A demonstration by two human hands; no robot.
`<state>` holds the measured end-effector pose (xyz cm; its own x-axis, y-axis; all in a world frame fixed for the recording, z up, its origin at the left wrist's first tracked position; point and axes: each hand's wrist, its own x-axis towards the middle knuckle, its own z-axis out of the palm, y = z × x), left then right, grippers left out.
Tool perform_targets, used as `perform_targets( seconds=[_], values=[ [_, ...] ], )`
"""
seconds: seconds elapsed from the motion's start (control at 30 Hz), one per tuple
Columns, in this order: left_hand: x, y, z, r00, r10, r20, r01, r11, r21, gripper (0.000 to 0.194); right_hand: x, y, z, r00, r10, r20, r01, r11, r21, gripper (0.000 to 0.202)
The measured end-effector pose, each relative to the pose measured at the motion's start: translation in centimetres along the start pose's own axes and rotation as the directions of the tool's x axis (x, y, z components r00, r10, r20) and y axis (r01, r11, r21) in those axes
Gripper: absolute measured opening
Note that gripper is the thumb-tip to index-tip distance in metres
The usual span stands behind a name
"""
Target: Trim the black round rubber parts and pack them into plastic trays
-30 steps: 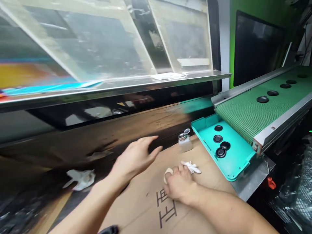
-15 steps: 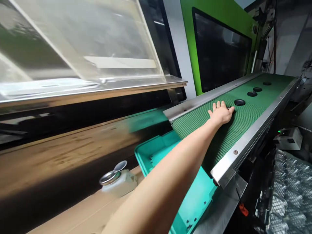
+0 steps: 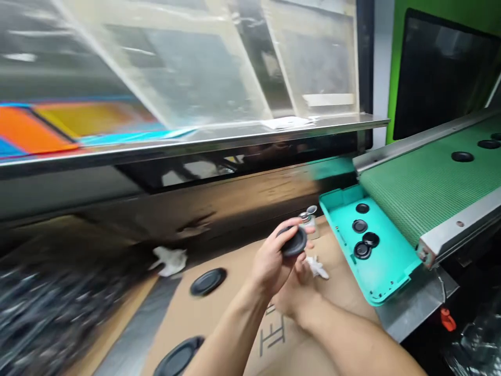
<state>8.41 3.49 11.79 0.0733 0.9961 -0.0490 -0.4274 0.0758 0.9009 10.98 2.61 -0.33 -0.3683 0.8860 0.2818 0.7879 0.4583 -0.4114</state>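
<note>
Black, round, plastic-looking disc (image 3: 296, 244) — probably light, stiff; best gripped by its rim. Left hand (image 3: 270, 261) holds it; right hand (image 3: 295, 292) — grip unclear.

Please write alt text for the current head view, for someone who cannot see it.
A person's left hand holds a black disc above a cardboard sheet, the right hand close by. Two similar discs lie on the sheet; to the right, a teal tray at the end of a green conveyor belt holds four more discs.
</note>
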Motion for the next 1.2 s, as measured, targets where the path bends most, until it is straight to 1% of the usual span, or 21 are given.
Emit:
perform_targets(
  seconds=[0.03,0.07,0.13,0.2,0.27,0.33,0.37,0.47,0.53,0.57,0.63,0.67,0.73,0.8,0.87,0.93,1.0,1.03,1.13,1.17,1.2],
  values=[
    [-1.2,-0.4,-3.2,0.996,-0.020,-0.084,0.014,0.998,-0.066,0.021,-0.1,-0.2,0.0,0.999,0.012,0.037,-0.011,0.999,-0.032,0.028],
    [-2.2,-1.0,-6.0,0.988,-0.041,-0.147,0.022,0.991,-0.132,0.025,-0.2,-0.2,-0.2,0.998,0.016,0.067,-0.011,0.998,-0.069,0.027],
    [-3.4,-2.1,-10.2,0.969,-0.080,-0.233,0.019,0.967,-0.252,0.046,-0.6,-0.1,-0.9,0.995,-0.015,0.096,0.027,0.992,-0.123,0.026],
    [-3.7,-3.0,-12.7,0.954,-0.120,-0.274,0.022,0.942,-0.335,0.054,-0.9,0.0,-2.1,0.997,-0.033,0.076,0.044,0.987,-0.154,0.029],
    [-3.6,-3.5,-13.9,0.945,-0.139,-0.297,0.010,0.918,-0.397,0.051,-1.0,0.0,-3.3,1.000,0.010,0.022,-0.006,0.984,-0.177,0.032],
    [-3.4,-3.7,-14.4,0.948,-0.143,-0.284,0.001,0.894,-0.447,0.047,-1.0,-0.1,-3.9,0.999,0.054,-0.008,-0.054,0.982,-0.181,0.032],
    [-3.4,-3.7,-14.5,0.954,-0.144,-0.261,0.007,0.886,-0.464,0.045,-1.0,-0.1,-4.0,0.999,0.048,0.007,-0.046,0.983,-0.177,0.033],
    [-3.4,-3.6,-14.5,0.971,-0.156,-0.179,0.053,0.876,-0.479,0.042,-1.0,-0.2,-3.2,0.992,-0.039,0.121,0.058,0.985,-0.162,0.034],
    [-3.4,-3.7,-14.5,0.974,-0.152,-0.170,0.052,0.874,-0.484,0.041,-0.9,-0.2,-2.6,0.989,-0.048,0.139,0.069,0.987,-0.145,0.027],
    [-3.4,-3.7,-14.5,0.972,-0.149,-0.182,0.042,0.870,-0.491,0.040,-0.8,-0.2,-2.3,0.994,-0.028,0.104,0.041,0.991,-0.125,0.025],
    [-3.2,-3.9,-14.4,0.967,-0.136,-0.216,0.006,0.858,-0.514,0.037,-0.5,-0.3,-2.0,0.998,0.041,-0.044,-0.043,0.998,-0.048,0.031],
    [-3.1,-4.1,-14.3,0.964,-0.131,-0.233,-0.012,0.849,-0.527,0.035,-0.5,-0.5,-1.9,0.990,0.072,-0.121,-0.073,0.997,-0.002,0.035],
    [-2.8,-4.6,-14.1,0.959,-0.138,-0.246,-0.022,0.831,-0.555,0.035,-0.7,-1.4,-1.4,0.978,0.079,-0.193,-0.067,0.996,0.064,0.039],
    [-2.6,-5.1,-13.8,0.961,-0.182,-0.210,0.026,0.810,-0.585,0.037,-1.3,-2.6,-0.8,0.985,0.001,-0.173,0.012,0.997,0.073,0.039],
    [-2.6,-5.4,-13.7,0.966,-0.223,-0.129,0.103,0.793,-0.600,0.040,-1.7,-3.6,-0.2,0.987,-0.090,-0.136,0.098,0.994,0.050,0.038],
    [-2.6,-5.6,-13.6,0.974,-0.215,-0.072,0.133,0.797,-0.589,0.043,-1.7,-4.0,0.0,0.988,-0.081,-0.133,0.084,0.996,0.014,0.038],
    [-2.7,-5.7,-13.7,0.979,-0.191,-0.072,0.116,0.811,-0.574,0.041,-1.4,-3.9,-0.2,0.992,-0.021,-0.126,0.018,1.000,-0.023,0.036],
    [-2.6,-5.7,-13.7,0.978,-0.191,-0.080,0.111,0.812,-0.574,0.040,-1.2,-3.8,-0.4,0.993,-0.015,-0.118,0.011,0.999,-0.038,0.036],
    [-2.5,-5.7,-13.8,0.974,-0.215,-0.064,0.139,0.801,-0.583,0.041,-1.0,-3.6,-0.7,0.992,-0.107,-0.073,0.102,0.992,-0.071,0.035],
    [-2.5,-5.7,-13.8,0.974,-0.218,-0.063,0.142,0.803,-0.579,0.041,-1.0,-3.6,-0.7,0.992,-0.114,-0.061,0.109,0.991,-0.081,0.035],
    [-2.4,-5.7,-13.9,0.974,-0.215,-0.071,0.137,0.810,-0.571,0.041,-1.0,-3.5,-0.7,0.996,-0.073,-0.057,0.067,0.993,-0.094,0.034]
  ],
)
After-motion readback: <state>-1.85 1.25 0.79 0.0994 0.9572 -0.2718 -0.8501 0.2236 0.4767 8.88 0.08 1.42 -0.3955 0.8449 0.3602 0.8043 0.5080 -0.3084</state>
